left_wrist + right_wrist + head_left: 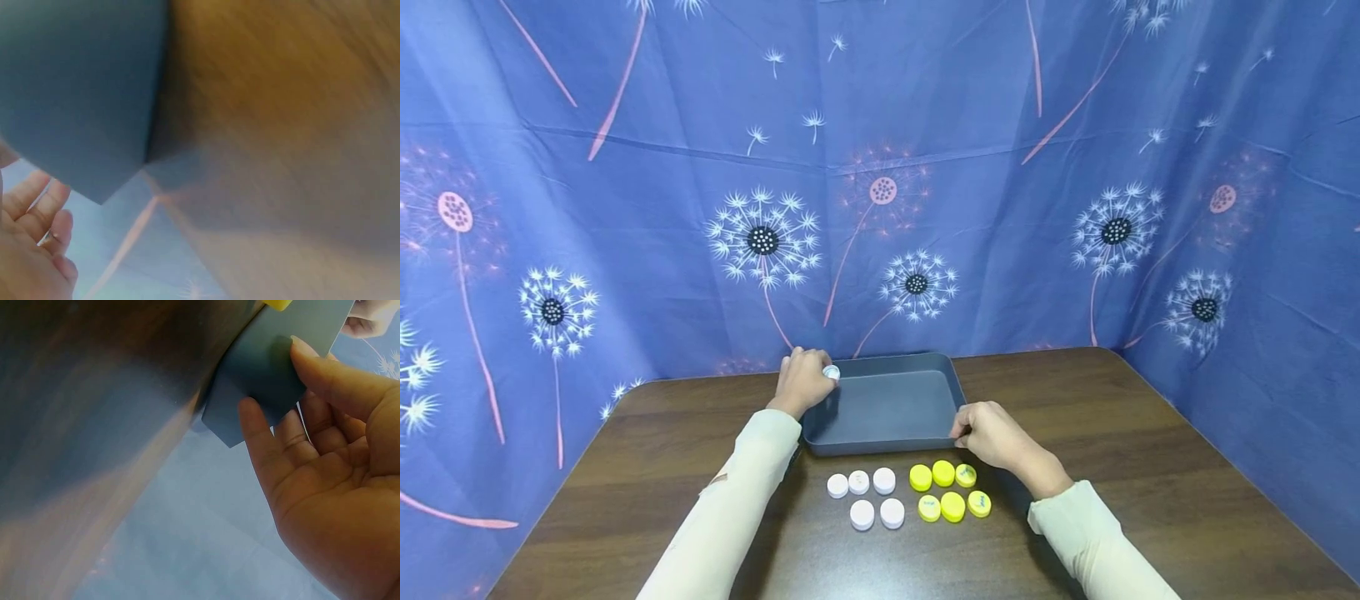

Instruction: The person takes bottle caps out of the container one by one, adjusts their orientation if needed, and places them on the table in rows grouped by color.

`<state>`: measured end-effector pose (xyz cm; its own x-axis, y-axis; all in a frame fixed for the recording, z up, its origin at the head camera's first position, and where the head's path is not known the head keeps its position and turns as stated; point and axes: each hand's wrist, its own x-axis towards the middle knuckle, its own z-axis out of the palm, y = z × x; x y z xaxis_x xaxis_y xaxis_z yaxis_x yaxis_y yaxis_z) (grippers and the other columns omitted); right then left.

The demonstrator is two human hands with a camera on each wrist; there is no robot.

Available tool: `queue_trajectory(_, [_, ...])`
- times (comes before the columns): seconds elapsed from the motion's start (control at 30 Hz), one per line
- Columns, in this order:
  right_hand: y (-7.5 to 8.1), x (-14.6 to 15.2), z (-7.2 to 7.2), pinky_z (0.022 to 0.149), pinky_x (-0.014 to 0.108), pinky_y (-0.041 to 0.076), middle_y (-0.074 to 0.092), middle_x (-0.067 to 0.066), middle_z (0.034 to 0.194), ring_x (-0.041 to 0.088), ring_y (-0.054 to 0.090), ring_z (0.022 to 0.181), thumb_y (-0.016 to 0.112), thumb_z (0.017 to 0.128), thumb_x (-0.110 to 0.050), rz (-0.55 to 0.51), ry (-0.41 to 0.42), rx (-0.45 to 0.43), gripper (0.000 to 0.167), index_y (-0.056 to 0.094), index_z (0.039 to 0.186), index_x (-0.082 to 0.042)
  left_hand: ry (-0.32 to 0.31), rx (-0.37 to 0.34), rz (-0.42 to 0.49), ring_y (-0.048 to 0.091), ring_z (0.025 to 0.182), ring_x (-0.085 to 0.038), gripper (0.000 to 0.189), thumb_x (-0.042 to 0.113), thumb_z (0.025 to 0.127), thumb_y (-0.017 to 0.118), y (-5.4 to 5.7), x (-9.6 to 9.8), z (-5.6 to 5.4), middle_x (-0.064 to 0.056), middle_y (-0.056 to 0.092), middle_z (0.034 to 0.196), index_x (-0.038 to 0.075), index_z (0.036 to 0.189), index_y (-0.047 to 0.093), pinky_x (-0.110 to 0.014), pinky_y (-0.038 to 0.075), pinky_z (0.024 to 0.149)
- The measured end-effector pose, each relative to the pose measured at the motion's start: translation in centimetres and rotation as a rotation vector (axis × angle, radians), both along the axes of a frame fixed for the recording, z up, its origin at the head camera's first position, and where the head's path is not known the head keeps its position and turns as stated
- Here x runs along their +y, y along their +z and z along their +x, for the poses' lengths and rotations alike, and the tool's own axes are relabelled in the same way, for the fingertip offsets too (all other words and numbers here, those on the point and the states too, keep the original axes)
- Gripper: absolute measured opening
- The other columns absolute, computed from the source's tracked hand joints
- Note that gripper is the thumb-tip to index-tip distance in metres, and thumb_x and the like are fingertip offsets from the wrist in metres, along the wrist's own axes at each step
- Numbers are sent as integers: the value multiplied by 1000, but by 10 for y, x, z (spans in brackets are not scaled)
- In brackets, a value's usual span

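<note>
A dark grey rectangular tray (883, 408) lies towards the far side of the wooden table. My left hand (803, 379) is over its far left corner and pinches a white bottle cap (831, 372) above the tray. In the left wrist view, that hand's loosely bent fingers (37, 209) show beside the tray, while the cap is out of sight. At the near right corner, my right hand (996, 435) grips the tray wall. The right wrist view shows its thumb against the outer wall (265, 375), with several fingers partly behind the wall.
Several white caps (862, 514) stand in two rows on the table in front of the tray. Beside them to the right are several yellow caps (952, 507), some with blue marks. A blue dandelion-print curtain (880, 208) hangs behind the table (1150, 467) and along its sides.
</note>
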<state>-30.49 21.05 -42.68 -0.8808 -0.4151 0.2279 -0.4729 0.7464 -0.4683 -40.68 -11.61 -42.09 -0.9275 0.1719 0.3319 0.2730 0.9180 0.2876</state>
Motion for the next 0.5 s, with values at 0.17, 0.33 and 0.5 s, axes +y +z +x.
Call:
queue_trajectory(0.17, [0, 0, 1, 67, 25, 53, 67, -5, 78, 10, 63, 75, 75, 80, 8, 1, 7, 3, 20, 74, 75, -11, -64, -1, -11, 49, 85, -22, 35, 22, 82, 66, 5, 1, 10, -3, 69, 105, 14, 116, 71, -39, 36, 75])
queue_trajectory(0.33, [1, 0, 0, 67, 26, 53, 66, -4, 78, 10, 62, 75, 74, 80, 9, -6, 14, 3, 20, 74, 76, -11, -138, -29, -10, 46, 89, -23, 36, 23, 91, 61, 16, -3, 27, -3, 61, 106, 21, 126, 68, -40, 32, 73])
queue_trajectory(0.5, [0, 1, 0, 67, 25, 53, 66, -4, 79, 10, 63, 75, 74, 81, 9, -10, 27, -2, 20, 73, 77, -11, -209, -50, 28, 48, 93, -21, 27, 25, 95, 62, 20, -8, 49, 0, 60, 103, 20, 120, 69, -40, 33, 77])
